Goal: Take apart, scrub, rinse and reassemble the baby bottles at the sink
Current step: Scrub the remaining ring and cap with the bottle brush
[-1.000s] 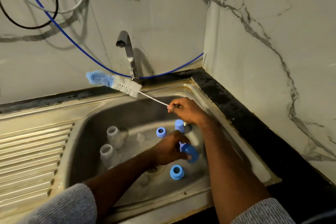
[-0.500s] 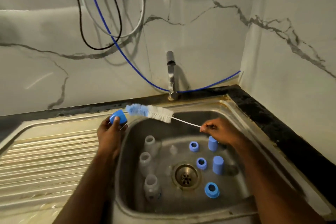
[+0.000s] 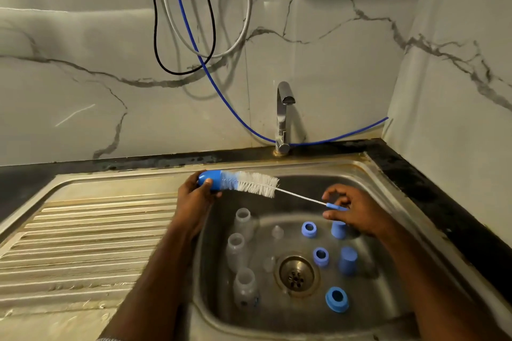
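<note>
Three bare bottles [image 3: 240,252] are waiting upright in the sink [image 3: 388,299] while your left hand [image 3: 194,199] is gripping a blue cap [image 3: 209,180] over the brush [image 3: 256,184], your right hand [image 3: 352,214] pinching its handle; next you're probably needing twisting strokes.

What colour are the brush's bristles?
Blue at the tip, white behind, on the bottle brush; clearest in the head view.

White marble-look wall panels [image 3: 83,86] veined in grey meet at a corner to the right of the chrome tap [image 3: 282,116]. Black, grey and blue cables [image 3: 194,44] loop down the wall above and left of the tap. A dark tabletop [image 3: 432,191] edges the steel surround; a ribbed draining board [image 3: 83,246] lies well left of the tap. The light is dim and warm.
</note>
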Demonstrator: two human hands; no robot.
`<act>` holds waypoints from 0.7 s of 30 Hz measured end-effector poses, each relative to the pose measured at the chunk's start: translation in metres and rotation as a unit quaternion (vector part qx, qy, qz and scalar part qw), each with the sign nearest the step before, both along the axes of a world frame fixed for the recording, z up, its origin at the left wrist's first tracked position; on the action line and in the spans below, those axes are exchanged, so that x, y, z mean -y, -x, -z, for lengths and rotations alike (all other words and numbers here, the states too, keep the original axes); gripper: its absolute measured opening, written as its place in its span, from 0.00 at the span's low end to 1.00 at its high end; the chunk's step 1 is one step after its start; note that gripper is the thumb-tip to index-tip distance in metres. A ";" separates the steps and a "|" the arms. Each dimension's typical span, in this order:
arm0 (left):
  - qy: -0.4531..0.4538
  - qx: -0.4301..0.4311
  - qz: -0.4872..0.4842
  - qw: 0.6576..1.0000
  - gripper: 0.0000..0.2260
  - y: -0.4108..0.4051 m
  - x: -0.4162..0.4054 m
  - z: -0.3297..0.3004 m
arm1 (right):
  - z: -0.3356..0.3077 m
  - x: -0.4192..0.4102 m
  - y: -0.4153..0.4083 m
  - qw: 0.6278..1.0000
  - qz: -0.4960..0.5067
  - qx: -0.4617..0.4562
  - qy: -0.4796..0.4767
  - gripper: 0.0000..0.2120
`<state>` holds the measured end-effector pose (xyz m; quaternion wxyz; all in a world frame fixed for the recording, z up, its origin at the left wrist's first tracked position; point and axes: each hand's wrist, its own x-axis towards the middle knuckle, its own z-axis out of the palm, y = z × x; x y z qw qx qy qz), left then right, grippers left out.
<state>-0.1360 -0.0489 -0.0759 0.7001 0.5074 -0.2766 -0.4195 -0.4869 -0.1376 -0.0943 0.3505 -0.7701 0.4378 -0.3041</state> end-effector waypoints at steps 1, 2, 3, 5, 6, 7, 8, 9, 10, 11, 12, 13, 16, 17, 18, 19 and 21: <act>0.001 -0.008 -0.001 1.000 0.11 -0.002 -0.001 -0.001 | -0.001 0.000 -0.002 1.000 0.016 0.018 0.019 0.11; 0.001 -0.014 -0.003 1.000 0.12 -0.004 -0.001 -0.002 | -0.001 0.002 -0.004 0.998 0.030 0.027 0.040 0.09; 0.003 -0.019 -0.004 1.000 0.12 -0.005 -0.001 -0.005 | 0.000 0.003 -0.007 0.997 0.042 0.025 0.058 0.07; 0.014 -0.023 -0.014 1.000 0.14 -0.007 0.000 -0.008 | 0.003 0.009 -0.007 0.993 0.066 -0.031 0.089 0.02; 0.024 -0.015 -0.020 0.999 0.16 -0.007 0.001 -0.010 | 0.004 0.011 -0.006 0.990 0.074 -0.077 0.097 0.02; 0.034 -0.001 -0.025 0.999 0.17 -0.008 0.001 -0.010 | 0.005 0.013 -0.006 0.988 0.072 -0.105 0.084 0.05; 0.042 0.012 -0.028 0.999 0.18 -0.009 0.001 -0.010 | 0.004 0.011 -0.007 0.992 0.050 -0.107 0.049 0.09; 0.047 0.020 -0.030 0.998 0.18 -0.008 0.001 -0.009 | 0.004 0.010 -0.008 0.995 0.018 -0.103 0.000 0.13; 0.050 0.022 -0.033 0.998 0.19 -0.008 0.000 -0.007 | 0.002 0.005 -0.011 0.994 -0.015 -0.102 -0.043 0.16; 0.052 0.019 -0.035 0.998 0.19 -0.008 0.001 -0.006 | 0.000 0.001 -0.013 0.992 -0.041 -0.094 -0.072 0.18; 0.053 0.010 -0.040 0.998 0.18 -0.008 0.001 -0.005 | 0.001 0.000 -0.013 0.992 -0.058 -0.076 -0.081 0.18; 0.054 -0.002 -0.044 0.998 0.17 -0.008 0.002 -0.004 | 0.002 -0.001 -0.014 0.993 -0.068 -0.054 -0.075 0.14; 0.064 -0.001 -0.059 0.996 0.16 -0.010 0.004 -0.003 | 0.003 -0.001 -0.016 0.996 -0.061 0.019 -0.061 0.09; 0.067 0.009 -0.065 0.996 0.17 -0.011 0.005 -0.001 | 0.005 0.000 -0.016 0.998 -0.035 0.027 -0.045 0.08; 0.071 0.012 -0.067 0.995 0.18 -0.010 0.005 -0.001 | 0.006 0.002 -0.017 0.999 -0.008 0.027 -0.017 0.06; 0.075 0.004 -0.068 0.995 0.19 -0.008 0.005 -0.001 | 0.009 0.007 -0.017 0.999 0.025 0.012 0.031 0.05; 0.083 -0.030 -0.061 0.994 0.24 -0.002 0.005 -0.003 | 0.005 0.009 -0.016 0.983 0.101 -0.039 0.151 0.01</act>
